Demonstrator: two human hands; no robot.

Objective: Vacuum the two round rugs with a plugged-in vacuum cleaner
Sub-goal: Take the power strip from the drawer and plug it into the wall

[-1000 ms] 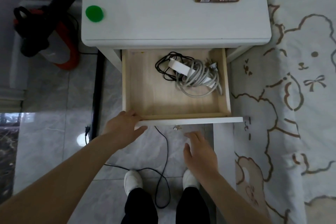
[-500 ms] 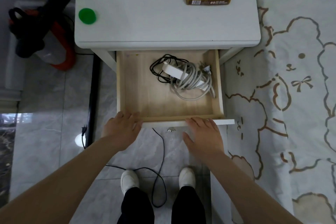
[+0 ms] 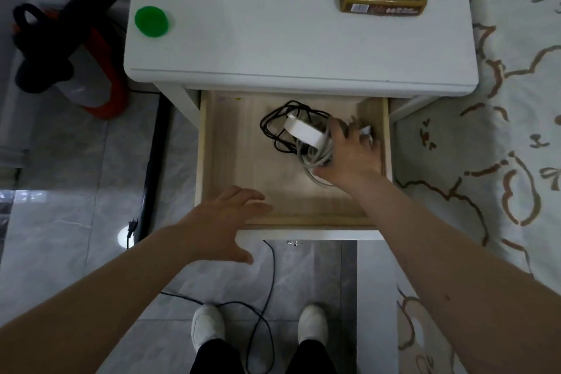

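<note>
Reaching into open drawer [image 3: 230, 161]: right hand [image 3: 349, 158] closing grip on white power strip [image 3: 306, 130] w/ grey cord bundle; left hand [image 3: 224, 222] hovering at drawer front, fingers spread, holding nothing.

Single head cam, wide-angle, looking almost straight down and slightly forward.

One view only, nothing shared. Lens sits above the person: both forearms enter from the bottom edge, shoes [image 3: 208, 331] below them. Fingers [image 3: 341, 130] of the right hand [image 3: 349, 158] land near frame centre in the open drawer [image 3: 230, 161]; white tabletop [image 3: 273, 24] lies beyond the fingers, filling the top. Close range, edges barrel-distorted.
</note>
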